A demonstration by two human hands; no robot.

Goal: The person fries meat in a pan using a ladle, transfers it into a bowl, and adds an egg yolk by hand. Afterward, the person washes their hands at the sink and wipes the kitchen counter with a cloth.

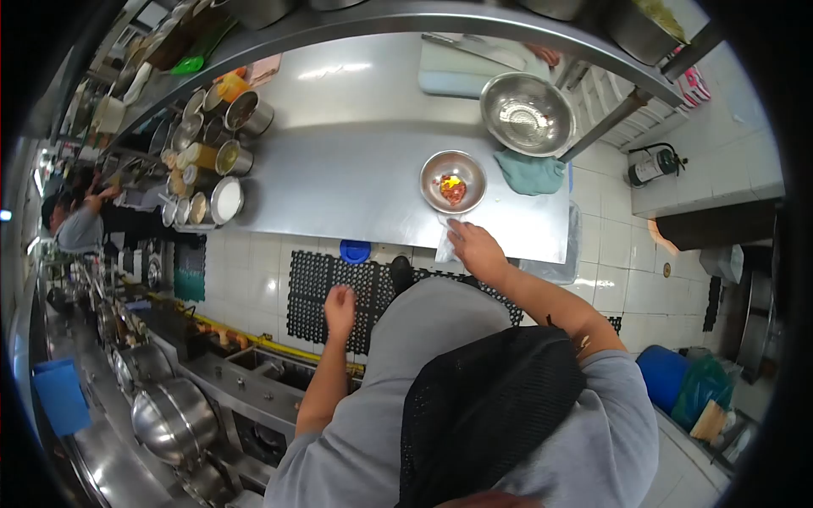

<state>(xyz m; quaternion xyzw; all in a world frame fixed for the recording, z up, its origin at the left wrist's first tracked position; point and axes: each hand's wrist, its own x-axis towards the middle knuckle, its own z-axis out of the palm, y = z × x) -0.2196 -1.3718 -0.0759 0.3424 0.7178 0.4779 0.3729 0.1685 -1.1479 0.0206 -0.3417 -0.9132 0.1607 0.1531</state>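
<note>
At the front edge of the steel counter, my right hand [478, 249] has its fingers closed on a thin, crumpled white piece [445, 245]; whether it is plastic, paper or cloth I cannot tell. Just beyond it stands a small steel bowl [428, 188] with chopped reddish food and something bright yellow [452, 183] inside. My left hand [340, 306] hangs low over the black floor mat, away from the counter. Its fingers are curled in, and nothing shows in them.
A large steel bowl [500, 114], a green cloth [532, 173] and a white cutting board [457, 69] lie on the counter [339, 169]. Several containers [227, 201] line its left end. A shelf [373, 19] crosses above. Cookware [174, 419] stands behind left; another person [80, 224] is far left.
</note>
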